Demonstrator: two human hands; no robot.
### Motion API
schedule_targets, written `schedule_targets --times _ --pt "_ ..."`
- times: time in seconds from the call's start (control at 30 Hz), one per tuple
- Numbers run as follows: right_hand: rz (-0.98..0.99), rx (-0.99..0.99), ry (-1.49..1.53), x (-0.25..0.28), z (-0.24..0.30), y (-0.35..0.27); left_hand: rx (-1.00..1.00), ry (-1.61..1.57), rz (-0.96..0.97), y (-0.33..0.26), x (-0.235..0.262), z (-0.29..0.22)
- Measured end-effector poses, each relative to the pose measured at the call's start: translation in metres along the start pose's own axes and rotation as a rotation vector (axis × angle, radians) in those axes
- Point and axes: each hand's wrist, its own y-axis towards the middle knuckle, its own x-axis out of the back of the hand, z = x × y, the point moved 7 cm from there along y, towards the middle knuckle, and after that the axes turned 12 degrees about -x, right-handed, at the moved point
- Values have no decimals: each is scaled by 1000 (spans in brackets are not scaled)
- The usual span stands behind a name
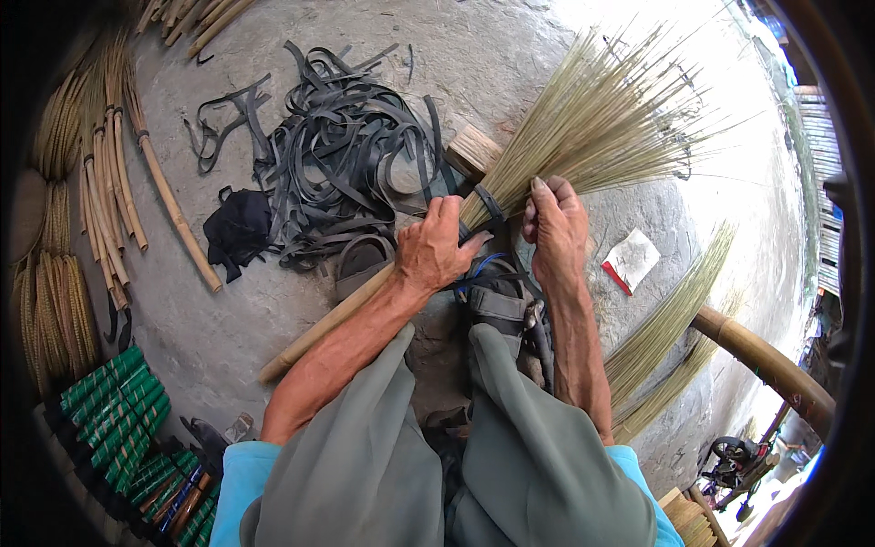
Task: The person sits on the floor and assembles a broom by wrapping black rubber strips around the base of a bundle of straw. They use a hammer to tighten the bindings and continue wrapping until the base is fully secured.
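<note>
A broom of thin, pale-green stalks [597, 114] lies slantwise before me, its fan spreading to the far right. Its bamboo handle [305, 339] runs back to the lower left, under my left forearm. A black rubber strip [489, 202] circles the neck of the stalks. My left hand [430, 246] is closed around the broom at the neck, thumb toward the strip. Beside the stalks, on their near right side, my right hand [556, 228] is closed with thumb and fingertips together; what they pinch is hidden. Dark straps and a bit of blue cord [488, 264] show between the hands.
A tangled heap of black rubber strips [337, 137] lies ahead left, near a wooden block [472, 151] and black cloth [239, 228]. Bamboo-handled brooms [105, 182] and green-wrapped handles [118, 410] are at left. At right are loose stalks [670, 319], a bamboo pole [766, 365] and a white-and-red packet [631, 261].
</note>
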Motion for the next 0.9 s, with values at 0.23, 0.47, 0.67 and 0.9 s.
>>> schedule_targets --times 0.23,0.47,0.67,0.9 --pt "-31 78 268 12 -32 -4 -6 -21 -3 1 1 2" --pt "-5 140 221 7 -28 10 -34 -85 -69 4 4 5" --pt "-152 237 -323 13 4 -7 22 -270 11 12 10 19" --pt "-208 846 -979 -12 54 -42 37 -339 10 11 14 15"
